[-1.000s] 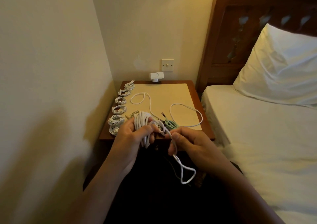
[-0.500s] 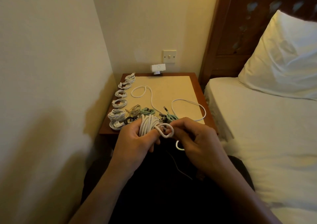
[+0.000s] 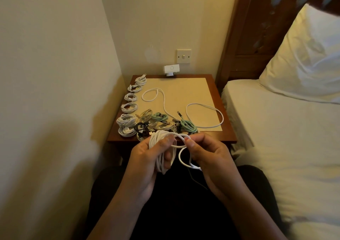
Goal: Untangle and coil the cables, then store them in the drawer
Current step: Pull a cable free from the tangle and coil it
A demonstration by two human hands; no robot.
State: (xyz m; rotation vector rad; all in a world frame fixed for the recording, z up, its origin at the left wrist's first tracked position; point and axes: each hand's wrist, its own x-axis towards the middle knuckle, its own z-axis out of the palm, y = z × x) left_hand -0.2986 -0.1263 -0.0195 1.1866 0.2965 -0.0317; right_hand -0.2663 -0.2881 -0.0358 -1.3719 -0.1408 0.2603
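My left hand (image 3: 147,159) grips a coil of white cable (image 3: 160,151) just in front of the bedside table (image 3: 217,92). My right hand (image 3: 206,153) pinches the loose end of that same cable, which loops across to the coil and hangs in a small loop below. Several finished white coils (image 3: 129,107) line the table's left edge. A tangle of mint-green cable (image 3: 187,126), black cable (image 3: 141,129) and pale cables lies along the front edge. Two loose white cables (image 3: 204,107) snake over the tan mat (image 3: 184,91). No drawer shows in this view.
A small white device (image 3: 171,69) stands at the table's back edge under a wall switch (image 3: 183,56). A wall closes the left side. A bed (image 3: 287,133) with a pillow (image 3: 305,59) and a wooden headboard fills the right. My dark-clothed lap lies below my hands.
The long hanging tail of white cable has been drawn up and wound toward the coil, leaving a shorter loop. The view has tilted, so more of the table's front tangle shows.
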